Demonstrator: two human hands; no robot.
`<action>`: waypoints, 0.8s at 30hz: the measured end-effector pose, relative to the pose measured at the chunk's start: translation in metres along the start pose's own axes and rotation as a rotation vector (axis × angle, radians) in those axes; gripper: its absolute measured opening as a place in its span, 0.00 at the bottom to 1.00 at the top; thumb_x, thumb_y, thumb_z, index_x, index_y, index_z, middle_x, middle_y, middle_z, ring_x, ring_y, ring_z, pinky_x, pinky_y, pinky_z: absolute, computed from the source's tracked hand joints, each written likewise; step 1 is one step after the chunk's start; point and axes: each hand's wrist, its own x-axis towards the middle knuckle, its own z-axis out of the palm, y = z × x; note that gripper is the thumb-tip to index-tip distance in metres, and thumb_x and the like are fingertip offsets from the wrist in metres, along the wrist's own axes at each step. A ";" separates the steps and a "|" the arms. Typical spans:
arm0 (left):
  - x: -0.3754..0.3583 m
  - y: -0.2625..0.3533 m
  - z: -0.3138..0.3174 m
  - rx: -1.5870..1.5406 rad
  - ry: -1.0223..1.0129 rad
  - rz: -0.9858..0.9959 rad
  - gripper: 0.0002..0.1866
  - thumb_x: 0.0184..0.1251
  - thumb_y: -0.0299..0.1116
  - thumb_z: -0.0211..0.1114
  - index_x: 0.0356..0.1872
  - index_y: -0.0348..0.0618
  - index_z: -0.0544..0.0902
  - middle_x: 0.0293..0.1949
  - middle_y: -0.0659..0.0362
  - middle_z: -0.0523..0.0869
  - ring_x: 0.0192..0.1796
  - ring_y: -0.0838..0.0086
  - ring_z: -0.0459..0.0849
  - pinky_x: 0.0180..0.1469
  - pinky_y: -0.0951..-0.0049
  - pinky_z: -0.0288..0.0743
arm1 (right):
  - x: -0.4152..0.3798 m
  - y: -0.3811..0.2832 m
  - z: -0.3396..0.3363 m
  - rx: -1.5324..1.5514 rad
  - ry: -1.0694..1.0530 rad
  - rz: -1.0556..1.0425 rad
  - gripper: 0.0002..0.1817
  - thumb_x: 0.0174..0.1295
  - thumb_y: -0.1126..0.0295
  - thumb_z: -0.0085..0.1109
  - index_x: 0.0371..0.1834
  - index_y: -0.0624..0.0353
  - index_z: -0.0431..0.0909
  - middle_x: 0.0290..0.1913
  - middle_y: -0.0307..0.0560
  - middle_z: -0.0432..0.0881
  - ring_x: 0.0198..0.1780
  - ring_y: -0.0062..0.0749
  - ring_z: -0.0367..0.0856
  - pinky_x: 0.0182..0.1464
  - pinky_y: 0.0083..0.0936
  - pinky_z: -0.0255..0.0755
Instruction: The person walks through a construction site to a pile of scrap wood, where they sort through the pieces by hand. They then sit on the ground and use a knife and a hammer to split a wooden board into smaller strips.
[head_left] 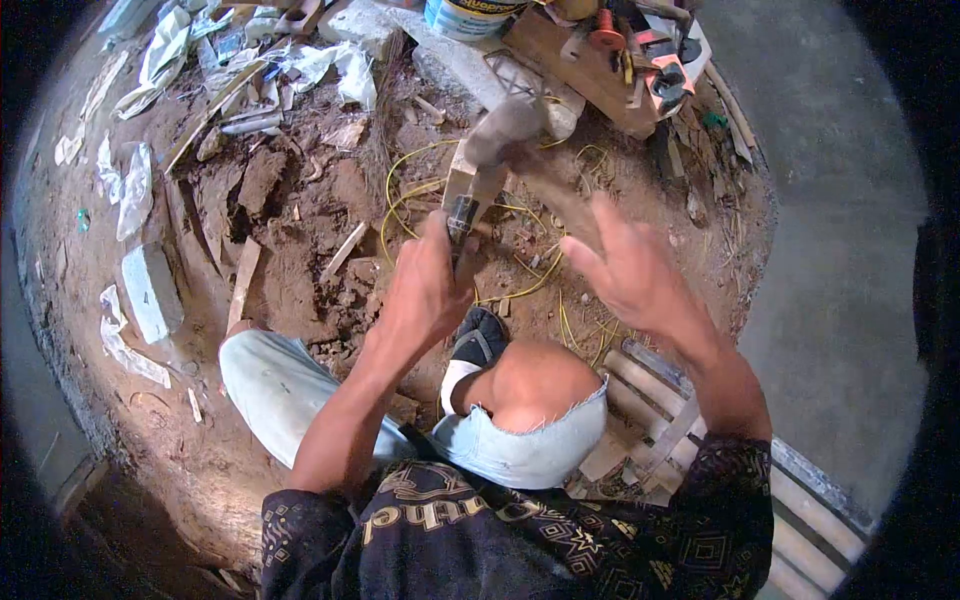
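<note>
My right hand (635, 265) is wrapped around the wooden handle of a hammer (508, 132), whose head is smeared by motion. The hammer head overlaps the upper end of a pale block (462, 180) in this view. My left hand (425, 275) grips a dark, narrow tool with pale markings (461, 218), held along the block and pointing up toward the hammer. Its lower end is hidden by my fingers. Around both hands, a thin yellow cord (388, 225) loops over the brown dirt.
At the top stands a labelled bucket (470, 18) beside boards (575, 70) and an orange-and-black object (668, 82). Plastic scraps (345, 72) and a white block (152, 290) lie left. Wooden slats (645, 400) sit by my right leg; grey floor (850, 270) lies beyond.
</note>
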 end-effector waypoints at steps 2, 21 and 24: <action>-0.005 -0.007 0.004 0.044 -0.007 0.024 0.08 0.66 0.24 0.59 0.42 0.32 0.71 0.30 0.35 0.82 0.35 0.35 0.78 0.34 0.50 0.72 | -0.005 0.002 -0.001 -0.143 -0.162 0.110 0.21 0.67 0.59 0.58 0.54 0.64 0.72 0.30 0.64 0.80 0.36 0.61 0.83 0.38 0.44 0.75; -0.008 -0.004 0.001 0.066 0.019 0.061 0.08 0.67 0.26 0.60 0.39 0.33 0.71 0.26 0.37 0.80 0.33 0.36 0.77 0.33 0.52 0.70 | -0.007 -0.013 -0.018 0.148 -0.168 0.088 0.15 0.67 0.62 0.59 0.44 0.64 0.70 0.27 0.59 0.79 0.27 0.51 0.80 0.30 0.43 0.70; -0.009 -0.004 0.000 0.065 -0.023 0.021 0.09 0.67 0.27 0.61 0.38 0.33 0.72 0.27 0.37 0.80 0.34 0.36 0.78 0.32 0.51 0.70 | -0.012 -0.026 -0.032 0.135 -0.027 0.041 0.20 0.69 0.57 0.57 0.49 0.66 0.71 0.24 0.44 0.78 0.22 0.27 0.75 0.25 0.29 0.69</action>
